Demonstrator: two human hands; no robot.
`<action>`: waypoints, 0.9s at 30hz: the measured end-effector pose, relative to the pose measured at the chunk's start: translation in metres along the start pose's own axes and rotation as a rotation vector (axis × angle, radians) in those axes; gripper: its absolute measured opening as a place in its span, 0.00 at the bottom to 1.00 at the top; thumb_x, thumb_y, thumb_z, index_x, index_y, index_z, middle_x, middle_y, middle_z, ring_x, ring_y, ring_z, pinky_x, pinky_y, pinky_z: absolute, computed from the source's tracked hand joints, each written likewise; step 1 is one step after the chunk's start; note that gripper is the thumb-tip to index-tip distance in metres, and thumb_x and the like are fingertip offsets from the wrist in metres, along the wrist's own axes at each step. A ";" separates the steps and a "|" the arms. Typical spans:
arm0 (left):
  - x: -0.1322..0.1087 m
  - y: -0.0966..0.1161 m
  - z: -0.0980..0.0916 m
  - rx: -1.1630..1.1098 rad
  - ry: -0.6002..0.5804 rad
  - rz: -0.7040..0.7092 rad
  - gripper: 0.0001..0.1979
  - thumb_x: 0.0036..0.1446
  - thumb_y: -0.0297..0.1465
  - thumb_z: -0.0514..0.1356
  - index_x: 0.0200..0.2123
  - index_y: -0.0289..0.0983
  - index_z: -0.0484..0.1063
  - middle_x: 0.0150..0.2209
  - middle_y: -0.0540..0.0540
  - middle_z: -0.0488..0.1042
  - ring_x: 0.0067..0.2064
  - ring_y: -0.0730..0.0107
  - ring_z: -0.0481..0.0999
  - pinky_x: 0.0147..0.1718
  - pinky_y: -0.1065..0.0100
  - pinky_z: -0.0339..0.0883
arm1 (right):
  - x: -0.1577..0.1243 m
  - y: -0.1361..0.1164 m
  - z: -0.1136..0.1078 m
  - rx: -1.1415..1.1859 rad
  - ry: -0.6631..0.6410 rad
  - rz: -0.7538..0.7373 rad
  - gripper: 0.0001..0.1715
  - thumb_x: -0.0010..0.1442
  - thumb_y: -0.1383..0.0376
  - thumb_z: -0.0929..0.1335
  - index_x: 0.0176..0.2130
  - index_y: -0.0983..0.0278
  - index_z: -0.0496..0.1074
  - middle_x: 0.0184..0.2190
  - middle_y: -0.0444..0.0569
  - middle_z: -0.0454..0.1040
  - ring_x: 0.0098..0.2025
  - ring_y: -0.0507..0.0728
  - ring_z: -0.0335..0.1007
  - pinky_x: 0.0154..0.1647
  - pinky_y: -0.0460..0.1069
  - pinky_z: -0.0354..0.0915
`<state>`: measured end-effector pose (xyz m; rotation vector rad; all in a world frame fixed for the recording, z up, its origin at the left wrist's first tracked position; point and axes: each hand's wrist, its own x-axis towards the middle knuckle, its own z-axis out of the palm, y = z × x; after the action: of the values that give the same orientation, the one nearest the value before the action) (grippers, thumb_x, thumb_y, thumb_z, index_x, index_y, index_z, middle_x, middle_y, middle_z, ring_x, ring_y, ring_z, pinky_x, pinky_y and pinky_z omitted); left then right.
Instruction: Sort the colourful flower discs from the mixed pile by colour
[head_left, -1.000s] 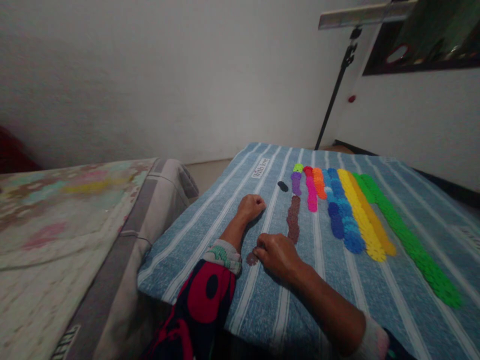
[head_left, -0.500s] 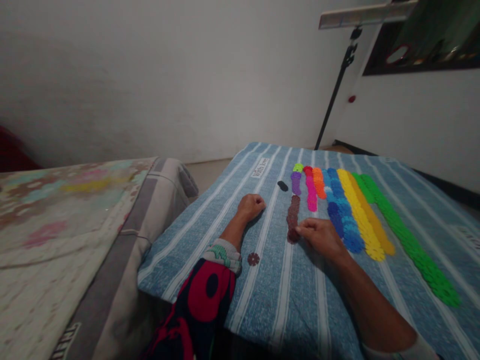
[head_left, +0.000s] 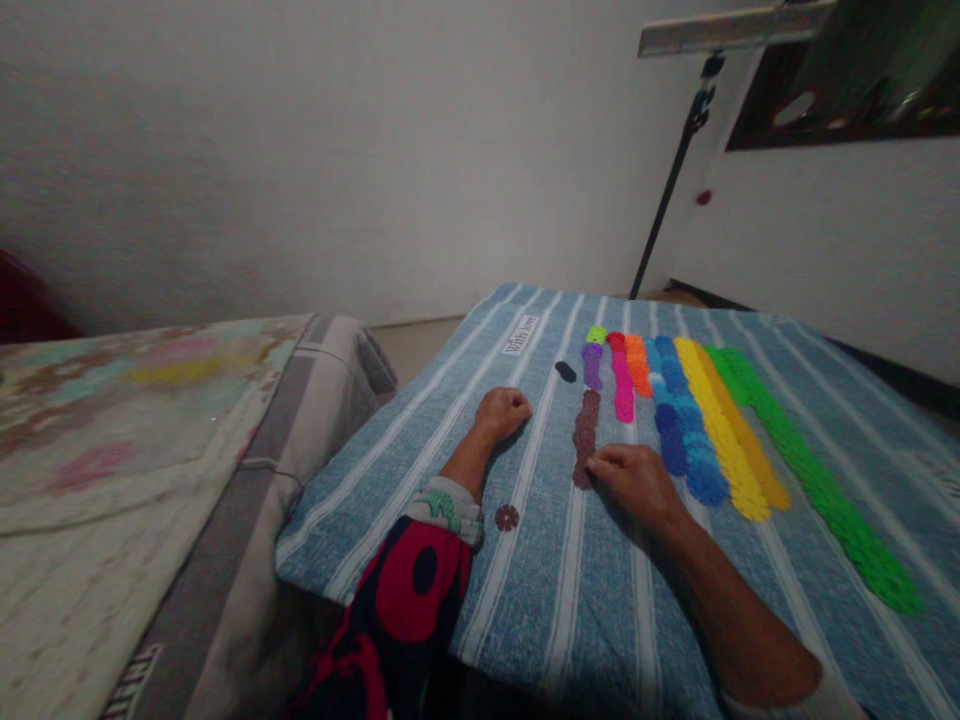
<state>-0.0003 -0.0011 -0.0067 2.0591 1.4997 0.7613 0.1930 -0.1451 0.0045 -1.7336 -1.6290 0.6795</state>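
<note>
A row of overlapping brown flower-shaped discs [head_left: 586, 435] runs down the striped cloth in front of me. The pinched fingertips of my right hand [head_left: 634, 480] touch the right edge of the brown disc at its near end. My left hand [head_left: 502, 414] lies on the cloth left of the row, its fingers curled closed; whatever may be inside them is hidden. Near my left sleeve a single brown disc [head_left: 507, 517] lies flat and apart from the row. Beyond the brown row come purple discs [head_left: 592, 366] and a few lime-green ones [head_left: 596, 335].
To the right lie rows of pink [head_left: 624, 395], orange [head_left: 638, 365], blue [head_left: 686, 430], yellow [head_left: 724, 435] and green discs [head_left: 825, 490]. A small black piece [head_left: 565, 372] sits left of the purple ones. A cloth-covered surface [head_left: 150, 420] stands on the left, a black stand [head_left: 675, 180] behind the table.
My right hand has lowered slightly. The brown disc at its fingertips, tilted before, now lies flatter at the row's near end. My left hand has stayed still.
</note>
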 end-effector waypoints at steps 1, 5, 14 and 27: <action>0.000 0.000 0.000 0.001 0.000 -0.003 0.08 0.47 0.29 0.60 0.28 0.33 0.79 0.24 0.48 0.75 0.28 0.70 0.72 0.31 0.71 0.64 | 0.001 0.002 0.000 -0.038 0.024 0.007 0.14 0.53 0.62 0.64 0.25 0.62 0.78 0.25 0.46 0.78 0.30 0.55 0.73 0.33 0.47 0.59; 0.000 0.000 0.001 0.001 0.002 -0.012 0.08 0.47 0.29 0.60 0.28 0.34 0.79 0.24 0.49 0.76 0.29 0.70 0.73 0.31 0.71 0.64 | 0.001 0.004 0.002 -0.133 0.030 0.018 0.12 0.54 0.62 0.65 0.26 0.61 0.77 0.26 0.45 0.78 0.31 0.55 0.72 0.32 0.48 0.58; -0.001 0.000 0.000 -0.005 0.000 -0.013 0.08 0.47 0.29 0.60 0.28 0.34 0.79 0.24 0.49 0.76 0.29 0.70 0.73 0.31 0.71 0.64 | -0.005 -0.004 0.003 -0.214 -0.049 0.006 0.09 0.53 0.65 0.66 0.25 0.60 0.76 0.26 0.45 0.77 0.31 0.55 0.71 0.32 0.47 0.56; 0.000 0.001 0.001 0.006 0.013 -0.009 0.08 0.47 0.30 0.60 0.28 0.34 0.79 0.24 0.48 0.76 0.29 0.69 0.73 0.31 0.70 0.64 | -0.016 -0.029 0.016 -0.113 -0.170 -0.130 0.10 0.56 0.63 0.66 0.32 0.61 0.77 0.28 0.45 0.78 0.31 0.54 0.71 0.33 0.47 0.58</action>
<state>0.0008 -0.0018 -0.0070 2.0549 1.5188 0.7687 0.1601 -0.1590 0.0151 -1.6684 -1.9119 0.6999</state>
